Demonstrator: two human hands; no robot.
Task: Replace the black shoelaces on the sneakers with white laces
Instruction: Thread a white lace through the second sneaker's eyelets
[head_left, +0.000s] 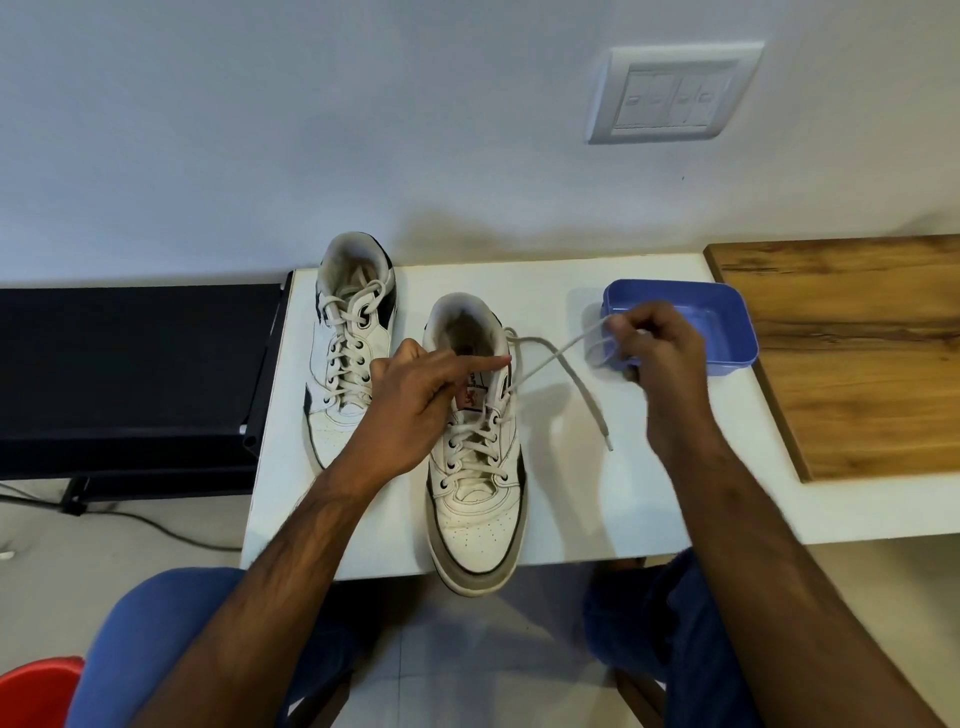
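On the white surface (649, 499), the right hand (660, 348) pinches a white lace (550, 358) drawn from the near sneaker (475, 499) – left hand (415, 395), forefinger extended, steadies its collar. Lacing looks nearly finished – tying likely follows.

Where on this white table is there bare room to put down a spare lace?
Bare tabletop lies right of the near sneaker, in front of the blue tray, up to the wooden board. It is crowded around both sneakers, where the left hand and right hand work the white lace.
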